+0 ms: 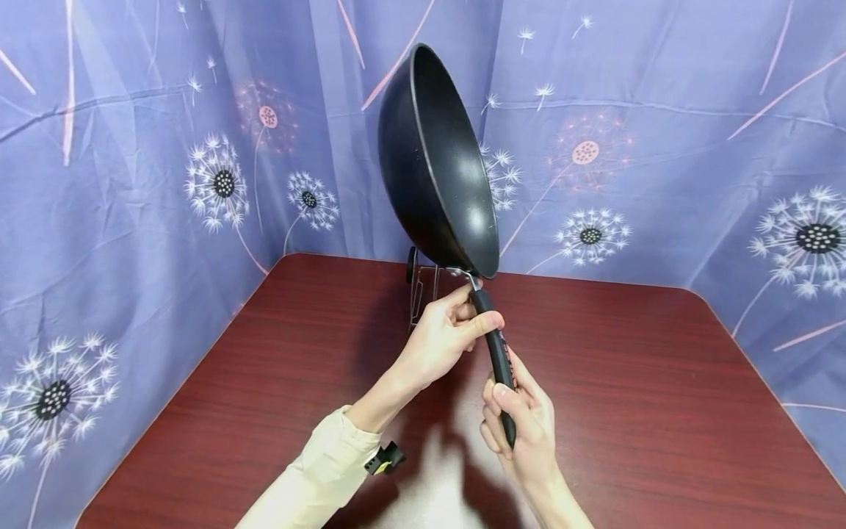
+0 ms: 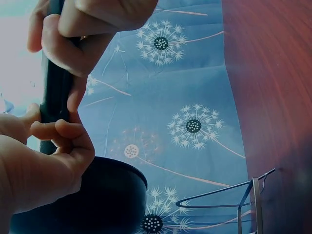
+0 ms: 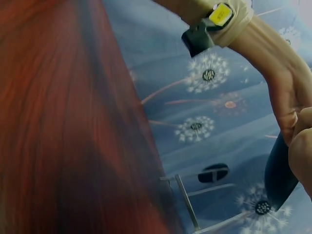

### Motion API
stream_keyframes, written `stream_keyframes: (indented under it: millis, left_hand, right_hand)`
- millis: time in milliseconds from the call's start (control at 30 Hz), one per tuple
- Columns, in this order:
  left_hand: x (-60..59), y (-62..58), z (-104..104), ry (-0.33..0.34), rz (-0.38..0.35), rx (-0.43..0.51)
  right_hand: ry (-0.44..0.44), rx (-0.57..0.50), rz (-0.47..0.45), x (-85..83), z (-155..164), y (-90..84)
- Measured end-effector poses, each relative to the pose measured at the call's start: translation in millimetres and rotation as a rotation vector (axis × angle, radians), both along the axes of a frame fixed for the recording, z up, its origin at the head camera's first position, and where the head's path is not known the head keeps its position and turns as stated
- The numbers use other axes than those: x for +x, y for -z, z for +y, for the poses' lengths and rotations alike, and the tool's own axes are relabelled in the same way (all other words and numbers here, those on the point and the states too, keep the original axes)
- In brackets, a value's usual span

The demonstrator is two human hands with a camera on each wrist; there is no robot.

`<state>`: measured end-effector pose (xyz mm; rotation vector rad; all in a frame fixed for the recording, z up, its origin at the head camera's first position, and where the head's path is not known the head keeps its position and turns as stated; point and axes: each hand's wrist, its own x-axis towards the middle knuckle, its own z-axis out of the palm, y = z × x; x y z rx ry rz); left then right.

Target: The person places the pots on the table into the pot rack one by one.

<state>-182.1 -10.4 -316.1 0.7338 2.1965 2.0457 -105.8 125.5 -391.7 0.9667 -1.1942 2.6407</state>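
Note:
A black wok [image 1: 456, 158] is held up above the table, tilted on its side with its hollow facing right in the head view. My left hand [image 1: 446, 334] pinches the black handle [image 1: 485, 303] close to the bowl, thumb across it. Lower down, my right hand [image 1: 529, 422] grips the same handle near its end, fingers curled round it. In the left wrist view both hands line up along the handle, and the dark bowl [image 2: 114, 195] lies below the left fingers. The right wrist view catches just the bowl's edge [image 3: 280, 175] beside the fingers.
Behind the wok stands a metal wire rack [image 2: 256, 204], partly hidden in the head view; a black oval piece [image 3: 213, 173] shows on it. The dark red table [image 1: 628, 382] meets a blue dandelion-print curtain [image 1: 661, 132]. A small black device [image 1: 385, 458] sits at the left sleeve.

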Motion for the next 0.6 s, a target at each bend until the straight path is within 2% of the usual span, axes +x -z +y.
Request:
stream_keyframes:
  millis: [233,467,600]
  left_hand:
    - [-0.6,0.9,-2.6,-0.024,0.019,-0.056]
    - [0.6,-1.0,-3.4,-0.069,0.065,-0.132]
    - [2.2,-4.2,-3.7,-0.097,0.092,-0.182]
  right_hand:
    - [-0.057,-0.057,-0.06,1.5,-7.0,2.1]
    - [-0.176,-0.155,-0.048,0.9,-12.5,3.4]
    - [-0.208,-0.182,-0.048,-0.1,-14.6,4.0]
